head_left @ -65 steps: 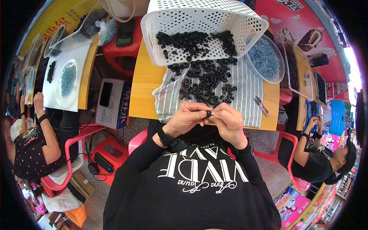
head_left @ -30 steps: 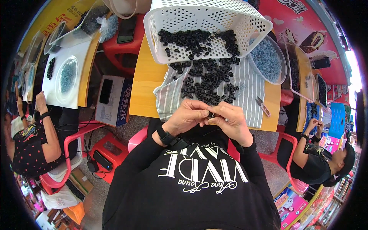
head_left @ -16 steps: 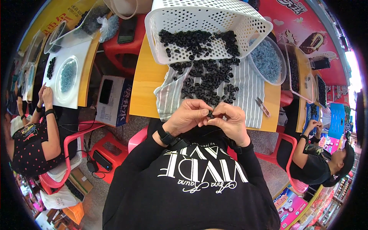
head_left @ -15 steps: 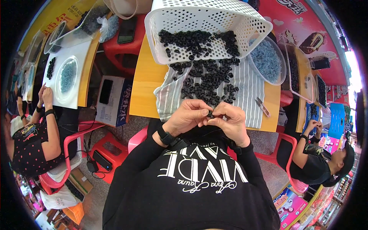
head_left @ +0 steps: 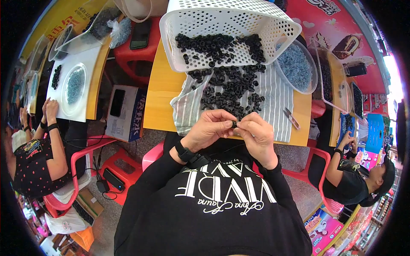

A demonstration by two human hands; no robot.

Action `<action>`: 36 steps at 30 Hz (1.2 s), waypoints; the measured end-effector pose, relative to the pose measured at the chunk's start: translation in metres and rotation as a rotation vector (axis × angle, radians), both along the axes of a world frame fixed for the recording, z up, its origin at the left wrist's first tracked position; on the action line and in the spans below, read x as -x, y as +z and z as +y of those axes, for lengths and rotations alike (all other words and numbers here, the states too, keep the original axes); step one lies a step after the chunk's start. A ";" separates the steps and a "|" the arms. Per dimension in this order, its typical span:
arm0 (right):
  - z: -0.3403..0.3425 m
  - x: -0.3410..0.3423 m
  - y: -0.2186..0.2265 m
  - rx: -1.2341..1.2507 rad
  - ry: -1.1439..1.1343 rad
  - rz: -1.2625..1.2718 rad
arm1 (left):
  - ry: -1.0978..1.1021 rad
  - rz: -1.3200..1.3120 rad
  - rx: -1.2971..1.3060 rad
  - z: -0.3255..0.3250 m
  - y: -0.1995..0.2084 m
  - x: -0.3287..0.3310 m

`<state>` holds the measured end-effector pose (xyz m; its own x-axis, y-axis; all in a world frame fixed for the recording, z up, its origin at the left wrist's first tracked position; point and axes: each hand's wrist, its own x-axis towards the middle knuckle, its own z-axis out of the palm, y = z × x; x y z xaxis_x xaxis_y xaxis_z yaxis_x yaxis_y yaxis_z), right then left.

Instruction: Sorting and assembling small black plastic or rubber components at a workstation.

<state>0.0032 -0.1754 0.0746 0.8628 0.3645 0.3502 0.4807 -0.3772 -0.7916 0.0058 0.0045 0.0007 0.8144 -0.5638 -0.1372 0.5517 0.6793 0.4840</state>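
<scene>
Just off the table's near edge, my left hand [head_left: 212,126] pinches a small black ring-like part [head_left: 234,124] between thumb and forefinger. My right hand [head_left: 257,132] meets it from the other side, its thumb and fingertips closed at the same part. Whether the right fingers also hold something tiny is hidden. Beyond my hands, a heap of loose small black parts [head_left: 230,87] lies on a grey-and-white striped cloth [head_left: 277,112]. More such parts lie in a white perforated basket [head_left: 232,21] tipped on its side, its mouth toward me.
Small scissors [head_left: 292,118] lie on the cloth's right side. A clear bowl [head_left: 314,87] of pale blue-grey bits [head_left: 294,66] stands at the wooden table's [head_left: 160,113] right. People sit working at left [head_left: 40,166] and right [head_left: 358,179]. Red stools [head_left: 121,170] and a carton [head_left: 124,113] stand left.
My right hand has turned slightly, with its fingers drawn closer around the black part. My left hand has hardly moved. The coworkers' hands have shifted a little.
</scene>
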 end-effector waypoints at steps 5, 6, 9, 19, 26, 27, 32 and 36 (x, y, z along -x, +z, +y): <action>0.006 0.005 -0.001 -0.022 -0.041 0.035 | 0.025 0.009 0.067 -0.002 -0.003 0.000; 0.008 0.006 0.000 -0.022 -0.040 0.035 | 0.026 0.009 0.067 -0.002 -0.003 0.000; 0.010 0.007 0.002 -0.049 -0.081 0.047 | 0.031 0.011 0.073 -0.002 -0.004 0.000; 0.004 0.007 -0.010 -0.217 -0.100 0.262 | 0.086 -0.030 0.036 -0.004 -0.005 0.004; 0.005 0.010 -0.019 -0.391 -0.122 0.410 | 0.140 -0.072 0.037 -0.006 -0.005 0.005; 0.004 0.010 -0.020 -0.391 -0.123 0.411 | 0.139 -0.071 0.038 -0.006 -0.004 0.005; 0.001 0.006 -0.022 -0.281 -0.054 0.286 | 0.159 -0.103 -0.005 -0.008 -0.006 0.006; 0.001 0.002 -0.014 -0.182 -0.043 0.238 | 0.164 -0.106 -0.013 -0.008 -0.006 0.006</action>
